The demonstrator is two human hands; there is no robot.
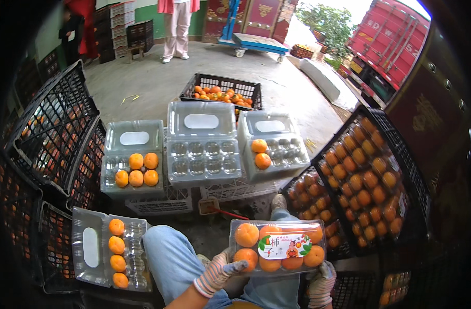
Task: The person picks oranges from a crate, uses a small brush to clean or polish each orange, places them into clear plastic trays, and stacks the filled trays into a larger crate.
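Observation:
Above my lap, my left hand [219,273] and my right hand [323,284], both in striped knit gloves, grip the two lower corners of a clear plastic clamshell box [276,247]. It is closed, with orange persimmons in two rows inside and a white printed label across its top. By my left knee lies an open clamshell [91,247] with one line of persimmons [117,245] in it. Ahead stand three stacks of open clamshells. The left stack [134,136] holds several persimmons, the middle stack [202,165] none, and the right stack [276,131] two.
Black crates [55,118] of fruit rise at my left. At my right, tilted black crates [364,190] hold packed boxes. A crate of loose persimmons [222,95] stands behind the stacks. Farther off are a person [179,26], a blue platform cart [258,44] and a red truck [387,44].

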